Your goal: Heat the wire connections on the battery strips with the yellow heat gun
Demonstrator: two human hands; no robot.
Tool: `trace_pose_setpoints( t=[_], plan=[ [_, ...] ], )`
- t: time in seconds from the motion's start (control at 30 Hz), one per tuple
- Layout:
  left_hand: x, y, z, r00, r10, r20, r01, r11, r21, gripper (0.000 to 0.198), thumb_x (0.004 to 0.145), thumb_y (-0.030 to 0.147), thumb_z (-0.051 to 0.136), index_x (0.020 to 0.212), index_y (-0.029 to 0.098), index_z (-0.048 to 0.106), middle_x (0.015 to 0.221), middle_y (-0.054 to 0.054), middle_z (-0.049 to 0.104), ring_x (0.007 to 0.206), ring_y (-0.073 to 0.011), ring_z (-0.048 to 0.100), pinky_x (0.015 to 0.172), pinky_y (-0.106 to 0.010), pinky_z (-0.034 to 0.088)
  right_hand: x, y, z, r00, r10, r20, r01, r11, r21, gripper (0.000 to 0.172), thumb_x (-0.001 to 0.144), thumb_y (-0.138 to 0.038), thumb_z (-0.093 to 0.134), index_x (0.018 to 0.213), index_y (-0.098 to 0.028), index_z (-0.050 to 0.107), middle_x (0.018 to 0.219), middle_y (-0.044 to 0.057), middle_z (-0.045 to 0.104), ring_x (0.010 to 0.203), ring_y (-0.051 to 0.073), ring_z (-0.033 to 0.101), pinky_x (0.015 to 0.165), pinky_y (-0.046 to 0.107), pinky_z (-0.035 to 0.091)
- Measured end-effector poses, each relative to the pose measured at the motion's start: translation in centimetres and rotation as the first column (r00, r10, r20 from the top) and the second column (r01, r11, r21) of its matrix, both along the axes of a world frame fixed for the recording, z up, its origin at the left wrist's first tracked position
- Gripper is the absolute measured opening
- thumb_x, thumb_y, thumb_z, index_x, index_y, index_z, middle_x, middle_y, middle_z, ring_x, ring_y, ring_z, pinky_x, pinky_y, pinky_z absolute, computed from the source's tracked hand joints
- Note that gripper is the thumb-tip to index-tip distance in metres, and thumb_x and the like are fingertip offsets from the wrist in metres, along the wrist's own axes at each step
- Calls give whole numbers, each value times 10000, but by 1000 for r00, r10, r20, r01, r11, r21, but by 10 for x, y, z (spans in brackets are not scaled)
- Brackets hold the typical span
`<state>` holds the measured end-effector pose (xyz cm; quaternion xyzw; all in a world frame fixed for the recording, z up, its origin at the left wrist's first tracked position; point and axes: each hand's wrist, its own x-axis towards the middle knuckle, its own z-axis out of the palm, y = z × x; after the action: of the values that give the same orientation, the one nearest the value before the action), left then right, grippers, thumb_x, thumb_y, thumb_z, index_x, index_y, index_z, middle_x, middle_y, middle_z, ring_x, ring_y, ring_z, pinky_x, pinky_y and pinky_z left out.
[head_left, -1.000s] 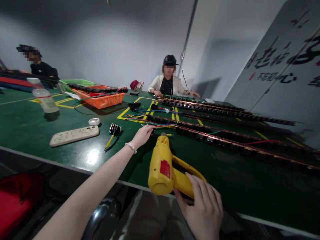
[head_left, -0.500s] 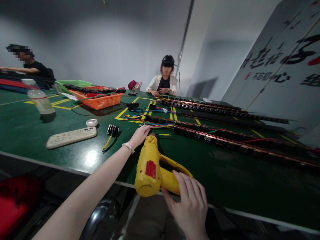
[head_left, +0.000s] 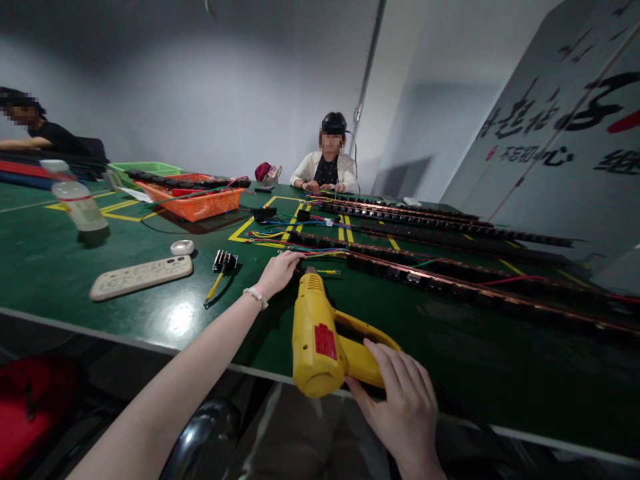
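Observation:
My right hand [head_left: 400, 390] is wrapped round the handle of a yellow heat gun [head_left: 317, 340] with a red label. The gun's nozzle points away from me, close beside my left hand [head_left: 283, 270]. The left fingers are pressed together at the ends of coloured wires [head_left: 325, 253]; what lies between the fingertips is too small to make out. Those wires run right into a long black and copper strip [head_left: 425, 279]. Just beyond the nozzle lies a short yellow lead [head_left: 329, 272].
On the green table [head_left: 135, 320] lie a beige phone [head_left: 143, 277], a round white case [head_left: 182, 247], a small black part [head_left: 225, 261], a bottle [head_left: 80, 203] and an orange basket [head_left: 200, 202]. Further strips [head_left: 410, 217] lie behind. A person [head_left: 327, 163] sits opposite; another sits far left.
The heat gun and my right hand have moved to the right, opening a gap between the nozzle and my left hand. My left hand stays at the wires. The view has shifted slightly.

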<state>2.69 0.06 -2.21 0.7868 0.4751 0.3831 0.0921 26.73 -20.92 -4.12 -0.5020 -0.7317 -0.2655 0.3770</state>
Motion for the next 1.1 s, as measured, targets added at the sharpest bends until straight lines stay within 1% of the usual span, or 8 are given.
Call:
trace_pose_setpoints(
  t=[0.1,0.3,0.43,0.53,0.67,0.83,0.93,1.1],
  plan=[
    [0,-1,2,1000,11,-24,-11,1000,0,337,924,229,347,1099,225,635,1040,-48,631,943,-189,599,864,-312,458,6,0,1,1000,-14,22,14,1000,-2,409,838,-459,591,1110,-154,598,971,70,667,902,229,593,865,373,413],
    [-2,-3,4,998,33,-50,-32,999,20,326,924,239,354,1079,236,641,1010,-43,630,928,-183,600,848,-305,454,17,-1,2,997,-62,47,61,998,21,390,840,-432,594,1115,-155,592,978,70,666,909,221,593,874,361,407],
    [-3,-7,8,996,62,-64,-62,998,5,315,921,258,364,1068,242,643,985,-33,638,926,-184,599,815,-298,452,27,-1,1,992,-106,74,104,994,30,400,838,-439,596,1121,-157,594,984,69,664,911,221,589,864,353,407],
    [-3,-12,12,991,91,-97,-90,996,11,286,912,294,399,1049,253,648,1006,-25,642,984,-190,587,856,-309,431,34,-2,1,988,-130,88,126,991,51,414,844,-458,582,1119,-150,599,980,74,666,906,223,588,860,351,405],
    [-5,-14,14,974,148,-173,-139,988,59,243,855,366,523,1037,264,648,1060,-23,637,1013,-202,574,921,-347,382,43,-4,1,980,-160,117,152,985,79,429,850,-474,565,1113,-138,609,965,78,671,876,218,592,834,341,403],
    [-13,-9,12,952,233,-200,-208,968,139,209,834,337,556,1001,258,655,1051,-31,622,1019,-212,550,943,-377,344,51,-3,0,969,-193,157,176,977,118,478,843,-515,553,1126,-134,611,944,77,675,847,221,593,786,336,405],
    [-24,-5,13,922,313,-227,-275,944,183,210,840,270,531,1002,241,661,1080,-67,587,1059,-239,508,953,-403,326,52,-1,-2,968,-196,155,177,975,131,479,843,-517,552,1135,-141,609,935,74,676,842,216,593,777,331,403],
    [-42,0,15,826,450,-340,-386,890,240,265,845,154,456,974,224,677,1049,-105,559,1043,-268,479,929,-429,323,52,-1,-3,963,-213,167,193,973,130,490,851,-525,526,1142,-139,603,931,80,675,842,224,591,770,336,397]
  ],
)
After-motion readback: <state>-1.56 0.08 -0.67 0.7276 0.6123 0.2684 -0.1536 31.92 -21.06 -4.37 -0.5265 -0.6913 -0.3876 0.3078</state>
